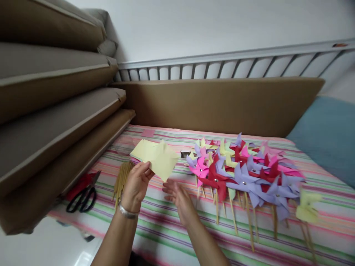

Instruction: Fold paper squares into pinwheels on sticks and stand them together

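Paper (165, 162) pinched by the left hand (138, 184) seems light, easily creased, best held at edges; the right hand (178, 199), fingers spread, hovers near.

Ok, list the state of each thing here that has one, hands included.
Left hand: pinching the sheet
Right hand: open, holding nothing, near the sheet's lower corner
Sheet: yellow, held up by one corner
Scissors: lying down; blades too blurred to tell open or shut
Sticks: loose, lying in a bunch
Pinwheels: made up on sticks, massed together
Cloth: spread out
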A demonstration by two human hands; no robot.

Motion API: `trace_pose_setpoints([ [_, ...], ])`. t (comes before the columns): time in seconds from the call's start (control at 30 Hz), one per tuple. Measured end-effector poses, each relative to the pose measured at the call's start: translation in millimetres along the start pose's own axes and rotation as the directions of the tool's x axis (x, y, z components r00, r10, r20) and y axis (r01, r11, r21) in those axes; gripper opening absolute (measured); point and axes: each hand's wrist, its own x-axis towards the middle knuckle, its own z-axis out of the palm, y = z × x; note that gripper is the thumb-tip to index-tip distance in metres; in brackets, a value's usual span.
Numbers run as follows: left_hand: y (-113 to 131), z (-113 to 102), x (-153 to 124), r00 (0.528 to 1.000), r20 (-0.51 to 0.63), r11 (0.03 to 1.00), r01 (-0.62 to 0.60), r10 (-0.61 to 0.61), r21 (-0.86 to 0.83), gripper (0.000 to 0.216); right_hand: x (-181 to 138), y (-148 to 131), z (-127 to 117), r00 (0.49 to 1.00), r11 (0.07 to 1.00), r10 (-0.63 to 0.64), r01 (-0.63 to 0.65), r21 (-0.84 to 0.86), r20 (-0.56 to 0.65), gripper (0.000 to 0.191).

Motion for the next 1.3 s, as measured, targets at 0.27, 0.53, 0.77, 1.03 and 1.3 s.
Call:
trace_pose_setpoints([
  [0.27,-33,-16,10,0.987,-0.008,0.985,0.162,-0.163,-0.053,0.019,13,-34,3,0.994,0.982,0.008,0.012,0.187,-0.109,0.044],
  [0.53,-27,-21,22,0.948,0.083,0.949,0.313,-0.308,-0.046,0.027,25,-29,-6,0.982,0.986,-0.036,0.065,0.153,-0.187,0.03],
  [0.77,-28,-30,23,0.896,0.142,0.905,0.425,-0.421,0.004,0.036,27,-31,-13,0.99,0.991,0.03,-0.012,0.13,-0.14,0.03],
  [1.03,-36,-32,24,0.841,0.237,0.874,0.471,-0.486,0.122,0.038,25,-33,-21,0.995,0.998,0.066,-0.067,-0.009,-0.078,0.032],
  [1.3,-46,-28,14,0.781,0.261,0.806,0.461,-0.567,0.371,0.032,27,-38,-26,1.0,0.875,-0.024,0.02,-0.484,-0.002,0.021],
])
